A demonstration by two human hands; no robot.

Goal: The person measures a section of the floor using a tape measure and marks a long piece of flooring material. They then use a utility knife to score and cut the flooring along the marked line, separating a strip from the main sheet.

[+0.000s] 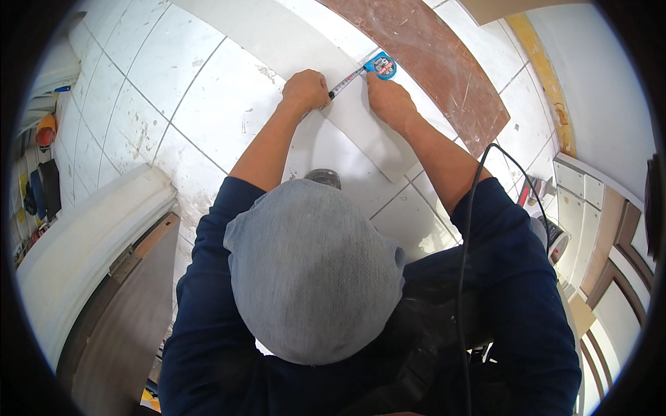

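Observation:
A blue tape measure lies over a pale grey flat strip on the floor, with its blade pulled out toward the left. My left hand is closed, pinching the blade near its free end; a dark bit of the blade's end shows beneath the fingers. At the case, my right hand is closed with its fingertips against the case's lower edge, where the blade comes out. The blade crosses the strip at a slant between both hands. The fingers' undersides are hidden.
A scuffed reddish-brown board lies beyond my right hand. White floor tiles carry stains. My raised denim knee fills the near middle, above a dark shoe. A black cable hangs at right. Framed panels stand far right.

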